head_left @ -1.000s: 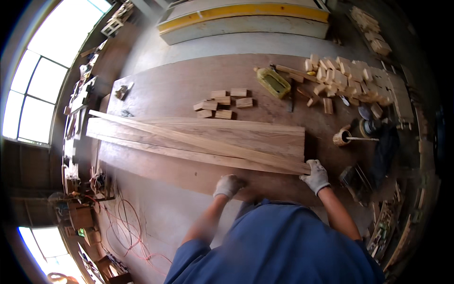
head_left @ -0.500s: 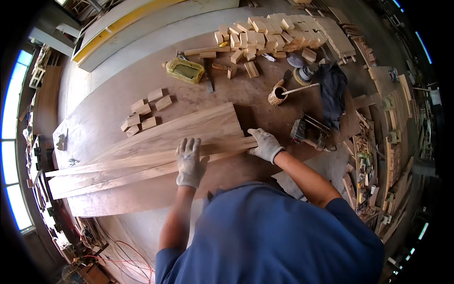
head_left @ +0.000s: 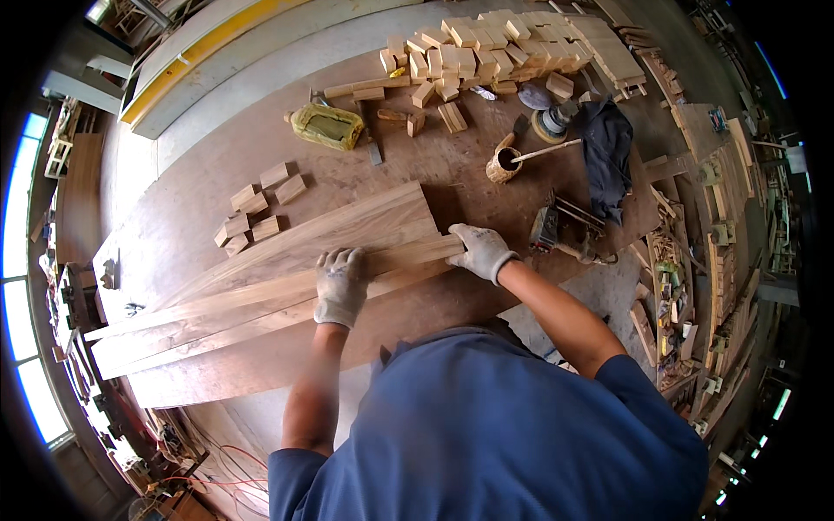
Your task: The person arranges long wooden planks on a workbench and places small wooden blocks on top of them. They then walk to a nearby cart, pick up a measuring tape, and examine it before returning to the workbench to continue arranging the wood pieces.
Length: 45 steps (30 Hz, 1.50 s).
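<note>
A long, narrow wooden board [head_left: 404,253] runs from the left end of the brown table to my right hand. My right hand [head_left: 479,252], in a pale work glove, is closed on the board's right end. My left hand [head_left: 340,285], gloved too, has its fingers bent over the same board near its middle; its palm side is hidden. Just nearer to me lies another long board [head_left: 234,326], partly under the held one. Behind them a wider grained board [head_left: 356,217] rests flat on the table.
Several small wood blocks [head_left: 261,204] lie beyond the boards. A yellowish plastic jug [head_left: 326,128], a pot with a stick [head_left: 502,165], a sander [head_left: 552,123], a dark cloth [head_left: 606,156] and a metal tool [head_left: 547,227] stand farther off. A block pile [head_left: 486,52] lines the table's far side.
My left hand's fingers, stretched out before, are now bent over the board. The held board shows more of its broad face near my right hand. My right hand keeps its hold.
</note>
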Each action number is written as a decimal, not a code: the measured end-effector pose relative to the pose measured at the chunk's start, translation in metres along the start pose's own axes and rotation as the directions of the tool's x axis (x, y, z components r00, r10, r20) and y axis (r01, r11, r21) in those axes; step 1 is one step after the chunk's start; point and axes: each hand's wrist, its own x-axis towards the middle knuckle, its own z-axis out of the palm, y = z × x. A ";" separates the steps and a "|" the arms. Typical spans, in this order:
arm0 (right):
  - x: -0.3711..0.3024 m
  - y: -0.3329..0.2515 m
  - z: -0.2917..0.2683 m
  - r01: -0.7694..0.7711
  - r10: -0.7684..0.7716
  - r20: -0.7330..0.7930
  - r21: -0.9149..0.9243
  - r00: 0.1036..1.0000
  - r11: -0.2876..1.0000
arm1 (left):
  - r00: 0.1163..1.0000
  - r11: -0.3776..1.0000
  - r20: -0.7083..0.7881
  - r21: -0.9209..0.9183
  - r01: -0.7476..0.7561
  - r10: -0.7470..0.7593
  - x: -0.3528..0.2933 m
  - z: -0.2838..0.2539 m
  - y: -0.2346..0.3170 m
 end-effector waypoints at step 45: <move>-0.079 -0.002 0.018 -0.231 0.354 0.225 -0.436 0.908 0.870 | 0.823 0.811 -0.099 0.140 0.568 -0.560 0.119 -0.021 -0.137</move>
